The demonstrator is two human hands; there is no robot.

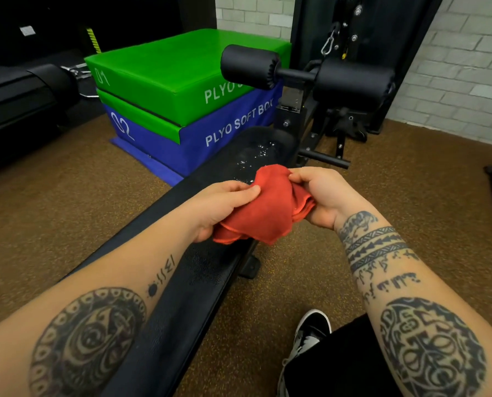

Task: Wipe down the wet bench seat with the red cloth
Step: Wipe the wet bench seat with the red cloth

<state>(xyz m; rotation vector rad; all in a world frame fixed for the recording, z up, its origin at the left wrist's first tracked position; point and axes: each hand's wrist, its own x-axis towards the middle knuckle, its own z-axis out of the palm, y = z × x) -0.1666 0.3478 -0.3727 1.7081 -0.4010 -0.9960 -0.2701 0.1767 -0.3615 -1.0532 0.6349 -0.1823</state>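
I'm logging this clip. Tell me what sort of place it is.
Most likely a gym. A padded black bench with roller pads stands on speckled rubber floor, stacked plyo boxes marked "PLYO SOFT BOX" sit beside it, and a cable machine stands behind.

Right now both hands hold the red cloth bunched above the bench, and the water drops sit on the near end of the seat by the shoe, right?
Not quite. The head view shows the water drops on the seat's far end, beyond the red cloth, near the roller pads. The rest holds.
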